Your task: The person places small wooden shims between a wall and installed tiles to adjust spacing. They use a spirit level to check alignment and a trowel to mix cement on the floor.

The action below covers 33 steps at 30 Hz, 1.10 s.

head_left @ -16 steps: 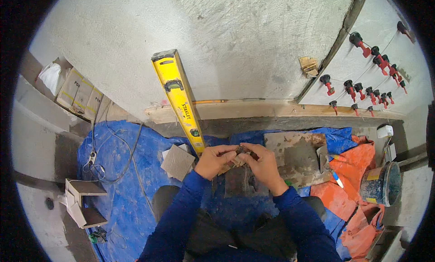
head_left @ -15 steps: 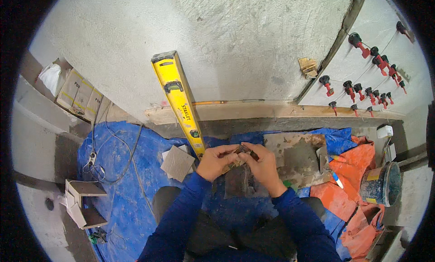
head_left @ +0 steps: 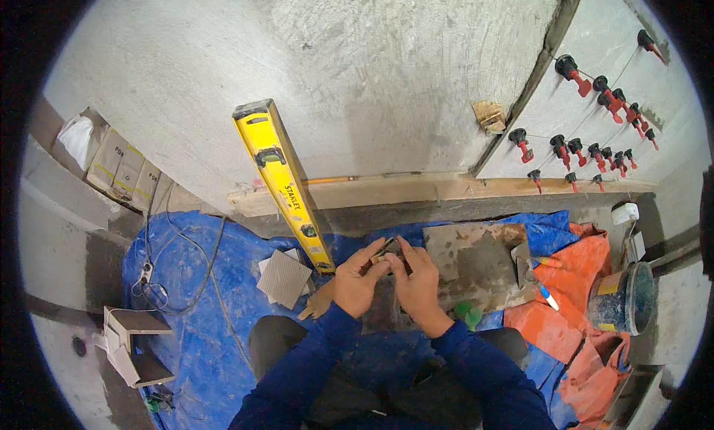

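- While the left hand [head_left: 355,285] and the right hand [head_left: 418,285] meet at centre, a small dark piece [head_left: 384,250] sits right there between their fingertips, above the blue tarp [head_left: 195,270]!
- Left hand: fingers curled, thumb pressing in, closed on the piece from its side.
- Right hand: a matching pinch, thumb and forefinger closed on the same piece; fingers cover much of it, so its exact kind can't be told.
- Just beside the left wrist, a tan scrap [head_left: 320,300], and farther left, a small stack of ribbed tiles [head_left: 285,278].
- Look up: the yellow spirit level [head_left: 279,177] stands slanted before the grey wall [head_left: 372,73], its lower end near the left hand.
- Over to the right, a smeared board [head_left: 476,255], with something green [head_left: 468,313] close to the right wrist.
- Beyond, a blue-and-white marker [head_left: 549,298], an orange sheet [head_left: 543,330] and a tipped bucket [head_left: 623,298].
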Each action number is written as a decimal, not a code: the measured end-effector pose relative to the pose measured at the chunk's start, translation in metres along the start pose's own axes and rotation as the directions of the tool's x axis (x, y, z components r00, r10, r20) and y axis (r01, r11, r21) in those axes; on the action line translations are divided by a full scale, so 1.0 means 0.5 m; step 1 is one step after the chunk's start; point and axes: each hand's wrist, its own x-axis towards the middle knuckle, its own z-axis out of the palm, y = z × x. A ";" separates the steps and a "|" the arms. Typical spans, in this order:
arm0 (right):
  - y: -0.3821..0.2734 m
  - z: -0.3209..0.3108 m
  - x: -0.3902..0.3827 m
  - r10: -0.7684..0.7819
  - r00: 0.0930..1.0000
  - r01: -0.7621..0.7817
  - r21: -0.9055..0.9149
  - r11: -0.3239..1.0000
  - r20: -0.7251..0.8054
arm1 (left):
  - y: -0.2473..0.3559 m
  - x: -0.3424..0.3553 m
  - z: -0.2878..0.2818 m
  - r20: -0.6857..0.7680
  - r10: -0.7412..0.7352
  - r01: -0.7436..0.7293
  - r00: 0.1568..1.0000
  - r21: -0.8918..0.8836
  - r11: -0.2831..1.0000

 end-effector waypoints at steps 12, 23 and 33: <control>-0.026 -0.046 0.044 0.114 0.993 -0.116 0.444 0.888 0.032 | 0.057 0.001 0.008 0.038 0.140 -0.118 0.989 -0.352 0.928; -0.080 -0.074 0.060 0.084 0.993 -0.022 0.574 0.818 -0.082 | 0.096 0.008 0.069 -0.150 0.133 -0.190 0.980 -0.476 0.859; -0.153 -0.189 0.134 0.024 0.983 0.064 0.463 0.884 -0.183 | 0.258 0.057 0.135 -0.146 0.401 -0.412 0.904 -0.053 0.910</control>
